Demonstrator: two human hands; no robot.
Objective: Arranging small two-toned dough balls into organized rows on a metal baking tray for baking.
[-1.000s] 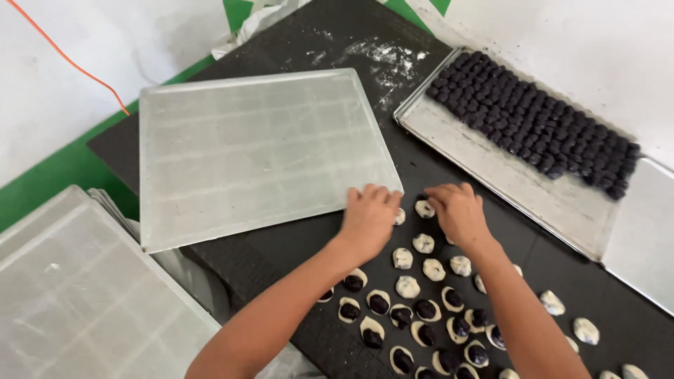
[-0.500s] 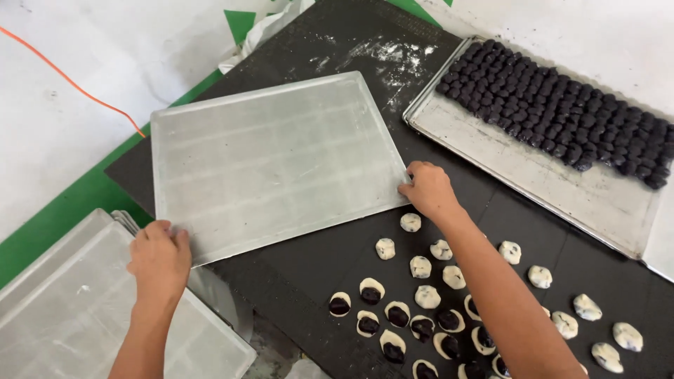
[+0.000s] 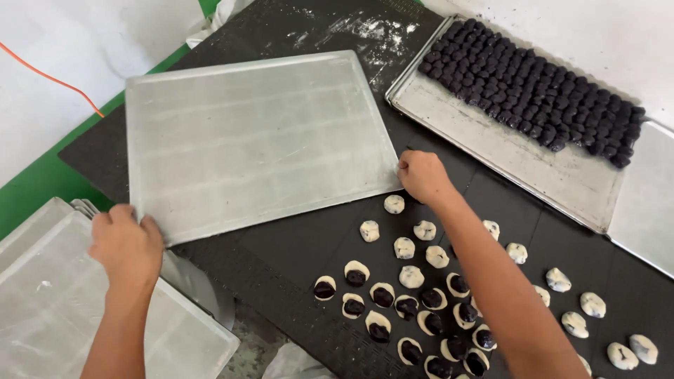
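Note:
A large empty metal baking tray (image 3: 253,140) lies on the black table mat. My left hand (image 3: 128,242) grips its near left corner. My right hand (image 3: 421,175) holds its near right corner, fingers curled on the rim. Just below my right hand, several white dough pieces (image 3: 411,249) lie on the mat; several nearer ones carry a dark filling ball (image 3: 382,298).
A second tray (image 3: 554,168) at the right holds several rows of dark filling balls (image 3: 533,88). A stack of empty trays (image 3: 56,309) sits at the lower left. Flour dusts the mat (image 3: 351,31) at the top. An orange cord (image 3: 49,77) crosses the white surface on the left.
My left hand left the dough pieces and took the tray's near left corner. My right hand moved to the tray's near right corner. The tray has shifted slightly toward the right.

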